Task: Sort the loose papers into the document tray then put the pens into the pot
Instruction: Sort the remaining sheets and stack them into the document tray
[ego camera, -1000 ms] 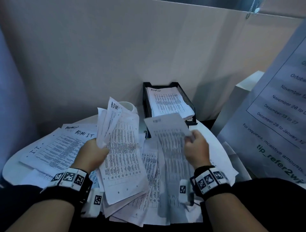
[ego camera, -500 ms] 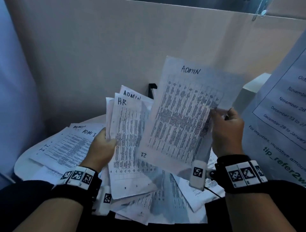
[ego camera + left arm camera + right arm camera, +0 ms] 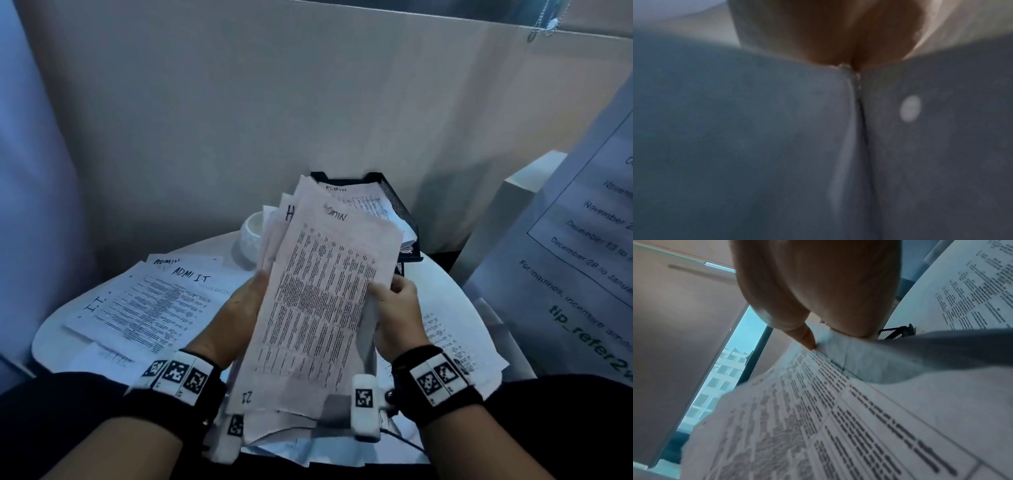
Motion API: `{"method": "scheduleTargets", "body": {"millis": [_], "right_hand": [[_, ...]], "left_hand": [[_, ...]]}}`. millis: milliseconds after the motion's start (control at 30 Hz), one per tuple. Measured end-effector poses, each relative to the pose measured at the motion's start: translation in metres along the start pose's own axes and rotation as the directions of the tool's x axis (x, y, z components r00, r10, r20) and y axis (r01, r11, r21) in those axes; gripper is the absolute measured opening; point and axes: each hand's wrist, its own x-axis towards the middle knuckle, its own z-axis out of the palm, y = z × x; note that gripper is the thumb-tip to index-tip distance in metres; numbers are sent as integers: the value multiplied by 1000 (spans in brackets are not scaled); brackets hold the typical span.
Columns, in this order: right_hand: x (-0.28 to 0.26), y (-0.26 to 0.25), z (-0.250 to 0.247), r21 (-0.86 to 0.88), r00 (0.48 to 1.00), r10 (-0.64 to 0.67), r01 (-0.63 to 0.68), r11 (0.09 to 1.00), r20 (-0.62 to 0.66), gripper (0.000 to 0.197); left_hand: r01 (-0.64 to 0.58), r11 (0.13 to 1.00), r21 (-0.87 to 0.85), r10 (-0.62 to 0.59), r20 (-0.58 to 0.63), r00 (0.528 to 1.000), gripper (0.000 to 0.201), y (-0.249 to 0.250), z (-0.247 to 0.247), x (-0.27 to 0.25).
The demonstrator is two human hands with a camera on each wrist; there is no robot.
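Observation:
I hold a sheaf of printed papers (image 3: 318, 301) up over the table's middle, its top sheet marked ADMIN. My left hand (image 3: 239, 315) grips the sheaf's left edge, and my right hand (image 3: 394, 308) pinches its right edge with thumb on the print (image 3: 807, 340). Behind it stands the black mesh document tray (image 3: 397, 202) with ADMIN sheets inside. A white pot (image 3: 251, 236) sits left of the tray, half hidden by the sheaf. The left wrist view is filled by blurred paper (image 3: 756, 146). No pens show.
More loose sheets (image 3: 154, 301) marked ADMI I.T lie on the round white table (image 3: 44, 335) at the left, others (image 3: 455, 342) at the right. A large printed notice (image 3: 582, 257) leans at the right beside a white box (image 3: 513, 198). A beige wall is behind.
The right hand lifted one ADMIN sheet high, then brought it left onto the sheaf in the left hand. Both hands now hold the gathered sheaf together.

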Motion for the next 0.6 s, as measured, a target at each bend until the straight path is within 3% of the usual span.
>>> {"method": "scheduleTargets", "body": {"millis": [67,167,267,333,400,533,600], "right_hand": [[-9,-9,5,30,996,-91,90,995,2,35],[-19,-22,9,-85,948,-313,317,945,54,15],[-25,-27,8,-167,871,-478,491,855,112,11],[-31,-29,9,-153,827,-546,562,813,134,19],[-36,-28,10,-111,804,-579,593,797,139,28],[-38,-12,4,-43,812,-568,577,815,130,11],[-37,0,0,-45,825,-552,560,827,122,16]], "left_hand": [[-12,1000,-20,13,54,998,34,-2,2,0],[-49,997,52,45,77,996,32,-8,0,7],[-76,987,142,85,-56,995,8,-13,0,13],[-100,977,190,129,-146,981,17,-17,-1,15],[-109,969,223,152,-182,972,20,-18,-2,14],[-28,978,205,54,-122,991,4,-25,-5,16],[-38,971,236,50,-47,998,17,-26,-7,17]]}}
